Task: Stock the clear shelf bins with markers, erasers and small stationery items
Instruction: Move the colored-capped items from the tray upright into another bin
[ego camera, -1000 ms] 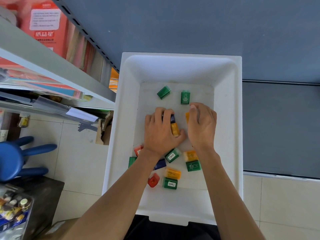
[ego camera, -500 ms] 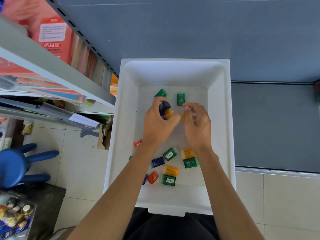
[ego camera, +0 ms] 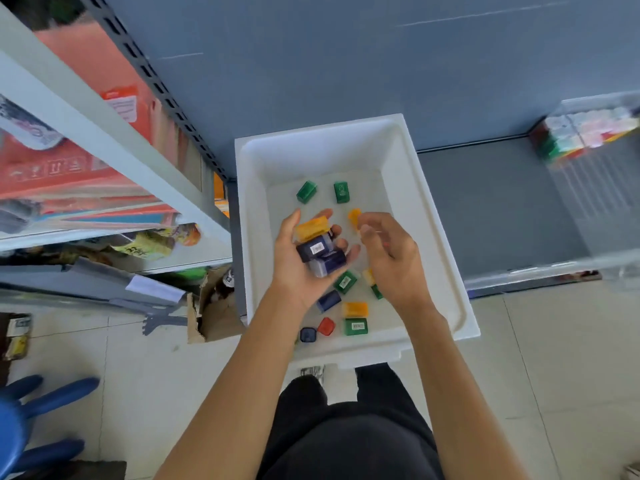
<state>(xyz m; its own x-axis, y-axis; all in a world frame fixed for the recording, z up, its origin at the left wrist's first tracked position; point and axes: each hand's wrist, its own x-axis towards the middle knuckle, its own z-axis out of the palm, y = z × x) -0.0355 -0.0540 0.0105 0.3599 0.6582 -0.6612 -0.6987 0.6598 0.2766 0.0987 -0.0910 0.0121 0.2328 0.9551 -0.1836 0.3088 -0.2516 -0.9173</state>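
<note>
A white tub [ego camera: 429, 216] holds several small coloured plastic sharpeners in green, blue, orange and red. My left hand [ego camera: 301, 261] is turned palm up above the tub and cradles three of them: an orange one [ego camera: 311, 228] and two dark blue ones [ego camera: 322, 254]. My right hand [ego camera: 391, 254] hovers beside it with fingers loosely curled. An orange sharpener [ego camera: 354, 216] sits right at its fingertips; whether they hold it I cannot tell. Two green sharpeners [ego camera: 306, 192] lie at the tub's far end. A clear shelf bin [ego camera: 599, 188] with colourful items stands at the right, blurred.
A grey metal shelf [ego camera: 114, 150] with red packages and paper goods runs along the left. A torn cardboard box [ego camera: 214, 306] sits on the tiled floor beside the tub. A blue stool [ego camera: 31, 420] stands at the lower left. The blue-grey shelf board lies behind the tub.
My left hand lifted from the tub floor and turned palm up with the sharpeners gathered in it. My right hand rose too. The view swung, bringing the clear bin in at right.
</note>
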